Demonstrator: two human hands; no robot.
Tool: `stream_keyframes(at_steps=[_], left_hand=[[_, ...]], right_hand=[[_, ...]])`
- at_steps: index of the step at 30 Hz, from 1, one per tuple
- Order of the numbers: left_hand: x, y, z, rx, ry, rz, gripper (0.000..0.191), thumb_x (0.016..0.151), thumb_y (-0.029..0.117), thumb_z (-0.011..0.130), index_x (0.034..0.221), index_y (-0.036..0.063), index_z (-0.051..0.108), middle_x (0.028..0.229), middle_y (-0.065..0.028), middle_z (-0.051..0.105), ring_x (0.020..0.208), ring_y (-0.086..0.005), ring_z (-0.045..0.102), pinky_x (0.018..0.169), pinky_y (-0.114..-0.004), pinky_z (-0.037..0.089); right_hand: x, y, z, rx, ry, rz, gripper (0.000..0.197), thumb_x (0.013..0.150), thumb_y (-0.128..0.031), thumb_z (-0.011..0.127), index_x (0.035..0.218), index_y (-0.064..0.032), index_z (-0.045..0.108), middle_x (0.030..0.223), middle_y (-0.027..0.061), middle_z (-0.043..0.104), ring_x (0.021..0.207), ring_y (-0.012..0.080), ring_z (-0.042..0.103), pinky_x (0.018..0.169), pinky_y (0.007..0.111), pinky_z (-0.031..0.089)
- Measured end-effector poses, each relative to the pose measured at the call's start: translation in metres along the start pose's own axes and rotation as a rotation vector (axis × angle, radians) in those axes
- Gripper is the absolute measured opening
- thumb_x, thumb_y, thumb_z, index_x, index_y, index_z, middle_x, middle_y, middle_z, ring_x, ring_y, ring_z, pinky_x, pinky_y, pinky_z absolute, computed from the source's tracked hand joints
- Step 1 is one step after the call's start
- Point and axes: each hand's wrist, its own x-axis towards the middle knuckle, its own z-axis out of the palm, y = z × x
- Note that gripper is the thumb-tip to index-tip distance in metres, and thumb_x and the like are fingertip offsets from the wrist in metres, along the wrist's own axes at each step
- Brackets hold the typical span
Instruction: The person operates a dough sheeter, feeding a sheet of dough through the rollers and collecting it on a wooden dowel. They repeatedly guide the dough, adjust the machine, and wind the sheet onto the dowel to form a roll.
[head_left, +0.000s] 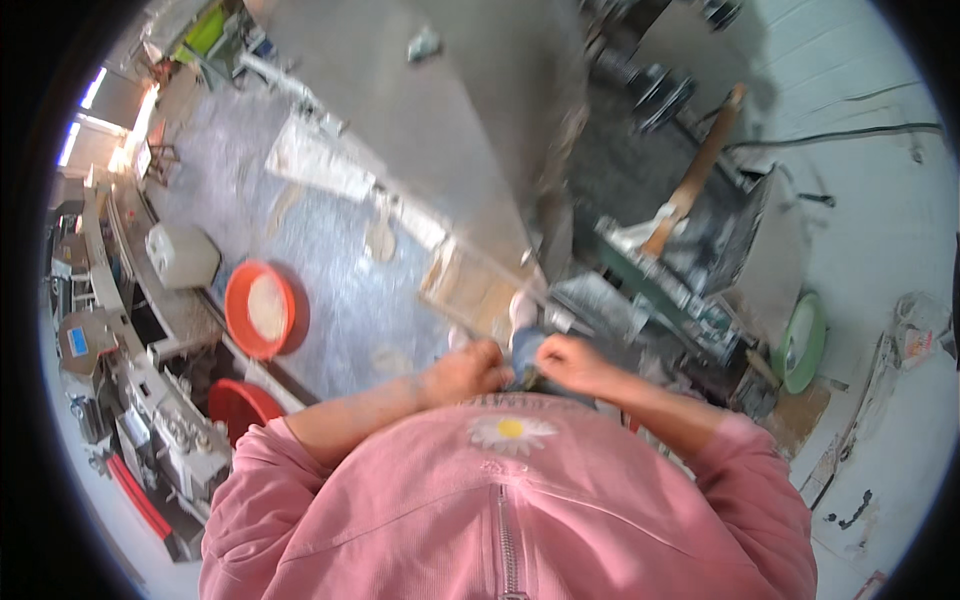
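Note:
My left hand (466, 370) is in front of my waist with its fingers curled. To its right, my right hand (576, 365) is also curled, with thumb and fingertips close together. The hands are a short gap apart. Something small and dark green (531, 377) shows between them, blurred, and I cannot tell whether either hand grips it. Below the hands are my jeans (527, 346) and a light shoe (523, 309). The front of my pink zip top (517, 487) has a daisy on it.
A large metal sheet surface (420, 127) slopes ahead, beside machinery with a green frame (660, 289) and a wooden bar (701, 172). Flattened cardboard (469, 289) lies at my feet. Left are an orange basin (236, 319), a red tub (244, 412) and a white jerrycan (180, 255); right, a green basin (814, 330).

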Motion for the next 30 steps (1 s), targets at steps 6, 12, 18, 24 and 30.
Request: stream_keyframes(at_steps=[6, 12, 18, 24, 30], left_hand=[[-0.077, -0.006, -0.059, -0.096, -0.319, -0.055, 0.033, 0.094, 0.030, 0.057, 0.103, -0.0013, 0.061, 0.095, -0.0191, 0.062, 0.090, -0.0302, 0.060, 0.077, -0.039, 0.046], [-0.083, -0.015, -0.063, -0.205, 0.029, 0.278, 0.009, 0.091, 0.009, 0.062, 0.093, 0.0015, 0.066, 0.088, -0.0131, 0.062, 0.087, -0.0250, 0.060, 0.076, -0.034, 0.046], [-0.051, -0.026, -0.038, -0.340, 0.261, -0.104, 0.008, 0.095, 0.010, 0.057, 0.092, 0.0040, 0.060, 0.085, 0.0022, 0.058, 0.079, -0.0063, 0.051, 0.070, -0.024, 0.044], [-0.008, -0.076, -0.016, -0.162, 0.215, -0.078, 0.009, 0.092, 0.011, 0.057, 0.091, 0.0024, 0.058, 0.080, 0.0010, 0.058, 0.074, -0.0081, 0.050, 0.069, -0.026, 0.045], [-0.017, -0.068, -0.011, -0.188, 0.372, -0.048, 0.015, 0.091, 0.018, 0.059, 0.091, 0.0029, 0.058, 0.076, -0.0042, 0.060, 0.075, -0.0118, 0.053, 0.072, -0.030, 0.046]], right_hand=[[-0.104, -0.027, -0.020, -0.011, -0.267, 0.228, 0.021, 0.093, -0.022, 0.059, 0.101, -0.0030, 0.056, 0.088, 0.0101, 0.063, 0.083, 0.0183, 0.060, 0.077, 0.031, 0.047], [-0.101, -0.022, -0.003, 0.091, -0.273, 0.235, 0.018, 0.095, -0.020, 0.056, 0.101, -0.0034, 0.055, 0.089, 0.0077, 0.063, 0.084, 0.0159, 0.059, 0.076, 0.030, 0.046], [-0.081, -0.020, 0.021, 0.894, 0.171, 0.472, 0.014, 0.097, -0.018, 0.052, 0.089, -0.0081, 0.055, 0.077, -0.0051, 0.050, 0.068, 0.0034, 0.044, 0.062, 0.019, 0.036], [-0.058, -0.007, 0.038, 0.441, 0.244, 0.265, 0.013, 0.097, -0.016, 0.052, 0.086, -0.0102, 0.053, 0.073, -0.0072, 0.046, 0.065, 0.0029, 0.039, 0.057, 0.020, 0.031], [-0.045, -0.013, -0.006, 0.083, 0.679, 0.006, 0.013, 0.095, -0.012, 0.052, 0.084, -0.0058, 0.054, 0.069, -0.0001, 0.047, 0.067, 0.0072, 0.041, 0.061, 0.026, 0.037]])
